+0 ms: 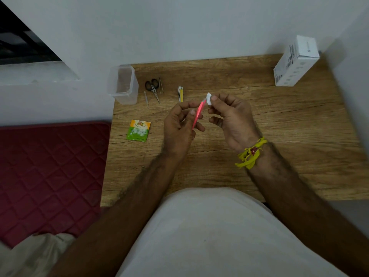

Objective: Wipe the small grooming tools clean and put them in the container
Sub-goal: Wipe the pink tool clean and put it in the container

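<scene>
My left hand (179,124) holds a slim pink tool (198,113) above the wooden table (279,126), its tip pointing up and right. My right hand (229,116) pinches a small white wipe (209,98) against that tip. A clear plastic container (123,84) stands open at the table's far left corner. Beside it lie black-handled scissors (152,87), thin metal tweezers (161,84), another slim metal tool (146,99) and a yellow-and-white tool (180,92).
A green-and-orange sachet (138,130) lies on the table left of my hands. A white carton (295,62) stands at the far right corner by the wall. A dark red quilted mat (50,172) lies left of the table.
</scene>
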Demonstrator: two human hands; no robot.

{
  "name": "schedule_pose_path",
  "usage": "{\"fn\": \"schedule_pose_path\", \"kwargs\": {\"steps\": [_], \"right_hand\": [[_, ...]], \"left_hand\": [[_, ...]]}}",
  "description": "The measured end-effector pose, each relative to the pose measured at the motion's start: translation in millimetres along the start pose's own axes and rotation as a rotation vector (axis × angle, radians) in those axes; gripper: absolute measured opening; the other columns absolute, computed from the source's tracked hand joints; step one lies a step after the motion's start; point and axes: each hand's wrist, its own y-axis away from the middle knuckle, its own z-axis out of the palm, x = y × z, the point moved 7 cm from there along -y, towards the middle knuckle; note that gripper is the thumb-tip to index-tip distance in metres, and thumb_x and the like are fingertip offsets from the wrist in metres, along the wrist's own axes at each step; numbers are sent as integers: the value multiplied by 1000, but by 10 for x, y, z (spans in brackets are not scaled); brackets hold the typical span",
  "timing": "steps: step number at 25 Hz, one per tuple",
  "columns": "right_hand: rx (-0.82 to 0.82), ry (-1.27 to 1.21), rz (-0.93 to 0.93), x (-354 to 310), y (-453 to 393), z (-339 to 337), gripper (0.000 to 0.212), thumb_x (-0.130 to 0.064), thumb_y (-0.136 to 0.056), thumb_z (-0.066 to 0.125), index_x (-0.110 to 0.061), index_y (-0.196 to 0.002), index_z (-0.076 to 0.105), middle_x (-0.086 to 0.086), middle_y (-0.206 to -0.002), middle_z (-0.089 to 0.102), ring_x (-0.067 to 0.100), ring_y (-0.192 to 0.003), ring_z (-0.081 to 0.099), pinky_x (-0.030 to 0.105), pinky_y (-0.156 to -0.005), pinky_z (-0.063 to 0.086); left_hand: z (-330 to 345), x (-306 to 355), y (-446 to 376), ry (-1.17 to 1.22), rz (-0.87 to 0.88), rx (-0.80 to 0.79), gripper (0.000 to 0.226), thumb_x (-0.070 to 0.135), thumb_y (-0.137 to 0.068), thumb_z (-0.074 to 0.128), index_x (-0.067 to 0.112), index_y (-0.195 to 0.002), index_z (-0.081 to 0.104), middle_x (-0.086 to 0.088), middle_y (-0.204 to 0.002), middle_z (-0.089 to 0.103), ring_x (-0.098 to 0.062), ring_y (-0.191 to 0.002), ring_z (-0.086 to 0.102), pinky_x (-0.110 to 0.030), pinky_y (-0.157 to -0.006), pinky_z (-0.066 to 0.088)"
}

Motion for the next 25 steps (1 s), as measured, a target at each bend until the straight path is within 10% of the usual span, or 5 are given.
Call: {"fn": "schedule_pose_path", "kwargs": {"steps": [25], "right_hand": [[131, 46, -62, 1, 57, 7, 12, -9, -98, 63, -10, -88, 69, 3, -80, 69, 9, -70, 62, 24, -60, 51]], "left_hand": [[36, 18, -4, -84, 66, 40, 18, -4, -100, 49, -6, -111, 63, -15, -98, 67, -10, -65, 59, -15, -57, 43]]}}
